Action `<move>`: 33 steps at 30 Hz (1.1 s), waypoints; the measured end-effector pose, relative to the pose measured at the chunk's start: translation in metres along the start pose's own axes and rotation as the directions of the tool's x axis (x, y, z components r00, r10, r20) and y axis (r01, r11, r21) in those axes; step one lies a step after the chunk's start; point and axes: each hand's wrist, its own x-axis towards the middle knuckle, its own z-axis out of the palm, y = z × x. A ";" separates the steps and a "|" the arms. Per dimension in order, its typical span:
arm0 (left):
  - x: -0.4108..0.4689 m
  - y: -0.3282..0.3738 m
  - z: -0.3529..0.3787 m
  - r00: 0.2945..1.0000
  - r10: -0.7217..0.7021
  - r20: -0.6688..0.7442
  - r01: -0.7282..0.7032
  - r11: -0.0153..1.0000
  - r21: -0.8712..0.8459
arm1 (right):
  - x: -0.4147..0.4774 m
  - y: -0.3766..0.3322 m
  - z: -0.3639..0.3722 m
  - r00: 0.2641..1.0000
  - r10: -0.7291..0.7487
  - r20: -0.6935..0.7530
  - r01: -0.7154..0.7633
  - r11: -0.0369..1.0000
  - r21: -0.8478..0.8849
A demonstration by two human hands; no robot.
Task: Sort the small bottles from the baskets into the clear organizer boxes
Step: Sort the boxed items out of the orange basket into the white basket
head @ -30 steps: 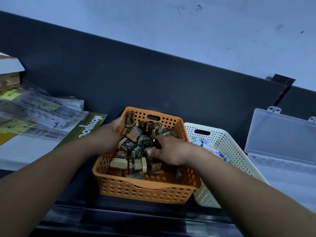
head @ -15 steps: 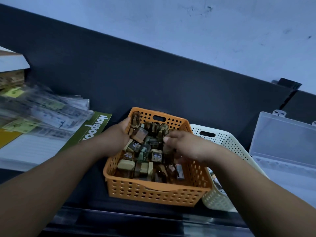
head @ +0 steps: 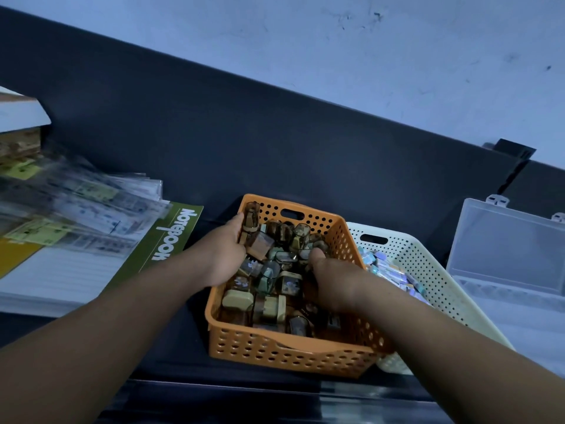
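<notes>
Dark counter under a scuffed pale wall, orange basket heaped with small bottles set between both wrists. At its far corner, left hand curled round a clutch of bottles, likely gathering a handful to save trips; right hand knuckles-up, fingertips buried in the heap, hold there impossible to judge; white basket and open clear organizer box just outboard of it, handy for unloading. Compared with half a second ago, right hand lower and deeper, left unchanged
</notes>
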 end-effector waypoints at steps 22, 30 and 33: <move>-0.014 0.018 0.002 0.997 -0.076 -0.019 0.078 0.986 0.147 | -0.021 0.088 -0.057 0.883 0.079 -0.462 0.088 0.940 0.328; -0.002 0.028 0.002 1.000 -0.017 0.003 0.016 0.984 0.177 | -0.010 0.061 -0.045 0.902 -0.080 -0.424 0.130 0.987 0.092; 0.005 0.028 0.002 1.000 -0.004 -0.006 0.005 0.984 0.180 | 0.011 0.029 -0.045 0.927 -0.184 -0.326 0.224 0.971 0.089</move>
